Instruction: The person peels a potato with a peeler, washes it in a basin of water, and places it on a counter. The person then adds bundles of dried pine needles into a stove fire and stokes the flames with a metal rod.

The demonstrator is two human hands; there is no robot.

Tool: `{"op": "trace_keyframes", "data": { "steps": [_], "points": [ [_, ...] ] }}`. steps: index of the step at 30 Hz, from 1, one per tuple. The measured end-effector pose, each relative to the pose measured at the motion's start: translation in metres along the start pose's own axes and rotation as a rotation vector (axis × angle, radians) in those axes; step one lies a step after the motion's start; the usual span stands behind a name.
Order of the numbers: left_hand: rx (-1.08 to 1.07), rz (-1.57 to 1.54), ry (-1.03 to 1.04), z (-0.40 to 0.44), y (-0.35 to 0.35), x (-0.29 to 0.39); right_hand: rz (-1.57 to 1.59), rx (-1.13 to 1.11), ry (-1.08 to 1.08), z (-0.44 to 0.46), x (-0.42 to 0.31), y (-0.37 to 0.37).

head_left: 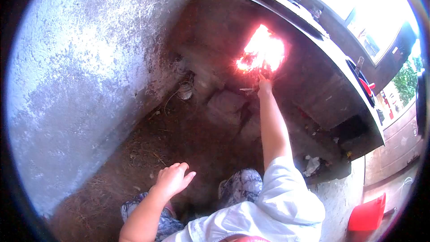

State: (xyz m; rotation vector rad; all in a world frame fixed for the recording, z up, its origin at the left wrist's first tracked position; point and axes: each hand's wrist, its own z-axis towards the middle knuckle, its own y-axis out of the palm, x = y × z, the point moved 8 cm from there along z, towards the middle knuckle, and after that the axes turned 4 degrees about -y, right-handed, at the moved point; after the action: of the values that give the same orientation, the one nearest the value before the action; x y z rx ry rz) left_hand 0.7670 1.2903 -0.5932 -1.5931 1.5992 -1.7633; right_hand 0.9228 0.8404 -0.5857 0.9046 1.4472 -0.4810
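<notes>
Left hand (pixel 172 180): had open air toward the plastered wall (pixel 76 76); rightward, the outstretched right arm (pixel 274 123) stood across its way.
Right hand (pixel 265 84): met flames (pixel 265 50) directly ahead.
Countertop (pixel 335 49): formed a barrier beyond the flames.

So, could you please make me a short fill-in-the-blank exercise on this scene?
1. Of the person's two hands, the one nearer the fire is the ____.
2. The left hand visibly holds ____.
3. The container at the lower right of the picture is coloured ____.
4. The rough wall fills much of the picture's ____ side.

Missing words: right hand; nothing; red; left.
</notes>
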Motion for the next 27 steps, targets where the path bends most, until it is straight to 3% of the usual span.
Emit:
{"op": "trace_keyframes", "data": {
  "steps": [1, 3, 4, 7, 9, 13, 15, 17, 18, 21, 27],
  "points": [
    [-0.039, 0.013, -0.005, 0.001, 0.003, 0.001, -0.002, 0.0, -0.001, 0.01, 0.003, 0.001],
    [-0.049, 0.029, -0.012, 0.002, 0.002, 0.003, 0.106, 0.061, -0.269, 0.014, -0.018, -0.001],
    [-0.058, 0.045, -0.02, 0.002, 0.001, 0.004, 0.103, 0.06, -0.271, 0.009, -0.022, -0.001],
    [-0.09, 0.028, -0.024, 0.004, -0.001, 0.007, 0.092, -0.031, -0.197, 0.003, -0.021, 0.0],
    [-0.092, 0.021, -0.022, 0.004, 0.0, 0.006, 0.056, -0.112, 0.056, 0.009, -0.002, -0.003],
    [-0.131, 0.056, -0.045, 0.006, 0.003, 0.007, 0.14, -0.075, -0.036, -0.026, -0.015, 0.003],
    [-0.141, 0.069, -0.047, 0.006, 0.005, 0.007, 0.217, -0.164, 0.024, -0.065, -0.019, 0.017],
    [-0.147, 0.085, -0.048, 0.006, 0.007, 0.007, 0.329, -0.32, 0.176, -0.079, 0.003, 0.027],
    [-0.14, 0.085, -0.041, 0.006, 0.008, 0.007, 0.348, -0.288, 0.221, -0.085, 0.016, 0.028],
    [-0.138, 0.091, -0.033, 0.006, 0.012, 0.008, 0.251, -0.236, 0.191, -0.125, 0.029, 0.036],
    [-0.167, 0.115, -0.046, 0.006, 0.015, 0.008, 0.317, -0.349, 0.259, -0.131, 0.102, 0.045]
  ]
}}
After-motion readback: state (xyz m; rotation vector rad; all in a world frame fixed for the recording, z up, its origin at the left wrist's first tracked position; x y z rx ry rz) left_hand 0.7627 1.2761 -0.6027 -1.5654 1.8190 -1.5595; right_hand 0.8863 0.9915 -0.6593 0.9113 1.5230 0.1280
